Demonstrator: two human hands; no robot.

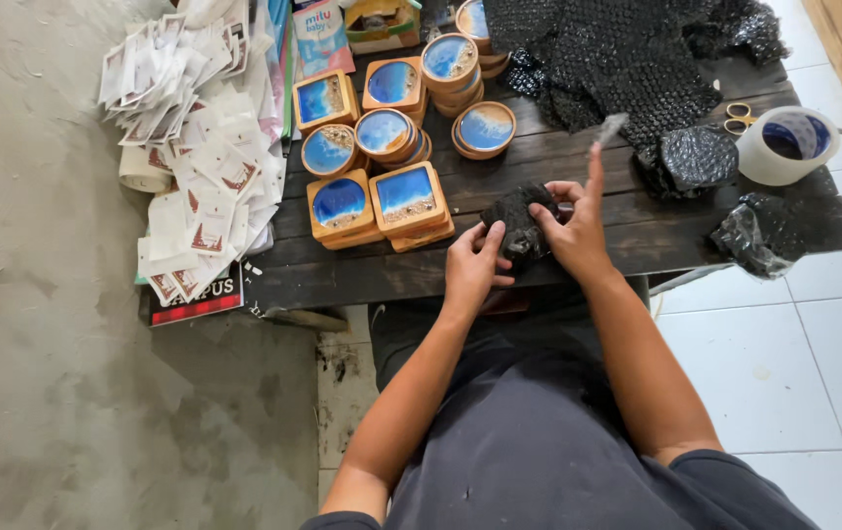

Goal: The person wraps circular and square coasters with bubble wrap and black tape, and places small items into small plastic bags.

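Note:
A small bundle wrapped in black bubble wrap (516,218) rests at the near edge of the dark wooden table (558,162). My left hand (473,265) grips its near left side. My right hand (572,228) holds its right side, index finger raised with a strip of clear tape (610,128) stuck to the tip. Left of the bundle stand stacks of square and round wooden coasters (381,157) with blue resin tops.
A tape roll (787,144) and yellow-handled scissors (737,116) lie at the right of the table. Wrapped black parcels (698,157) sit beside them, and a heap of black bubble wrap (617,49) lies behind. White paper packets (200,147) pile up left.

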